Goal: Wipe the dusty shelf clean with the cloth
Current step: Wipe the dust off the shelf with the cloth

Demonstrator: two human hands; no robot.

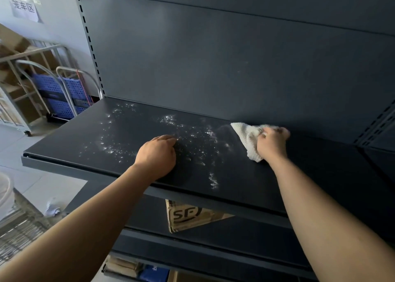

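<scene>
Shelf [64, 145] wipe looks early: right end clean, dust [119, 147] across middle and left. Next: drag cloth [245, 136] leftward through it, and lift left hand [157, 155] out of the path. It rests in the dust, fingers curled, holding nothing. Right hand [272, 141] at back edge, arm outstretched, fingers bunched round cloth

A white paper sign [25, 9] taped to the wall [57, 25] at ten o'clock reads "笼车区", and a cardboard box [188, 216] beneath the shelf [85, 145] at six o'clock bears black letters "SF".
</scene>
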